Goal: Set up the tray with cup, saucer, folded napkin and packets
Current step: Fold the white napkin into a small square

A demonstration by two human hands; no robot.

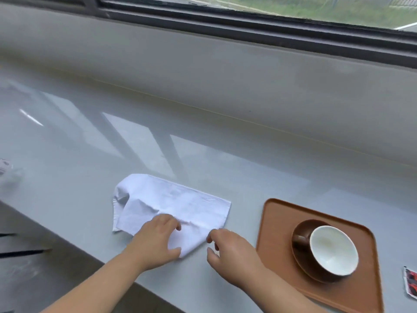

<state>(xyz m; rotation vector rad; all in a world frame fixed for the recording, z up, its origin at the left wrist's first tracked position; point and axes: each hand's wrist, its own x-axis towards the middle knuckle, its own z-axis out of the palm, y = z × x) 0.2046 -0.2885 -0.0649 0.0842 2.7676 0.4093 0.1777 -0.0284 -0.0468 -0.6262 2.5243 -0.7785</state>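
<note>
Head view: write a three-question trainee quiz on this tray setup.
1. True or false: the cup sits on the saucer on the tray.
2. Which hand presses the napkin? A left hand B right hand
3. The napkin lies on the ____, not the tray.

Key: 1 true; 2 A; 3 counter.

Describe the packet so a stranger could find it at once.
Start at the brown tray on the grey counter, the one carrying the cup on its saucer. Look just past the tray's right side: the packet lies flat on the counter, cut off by the picture edge. It alone is white with red-and-black print.
</note>
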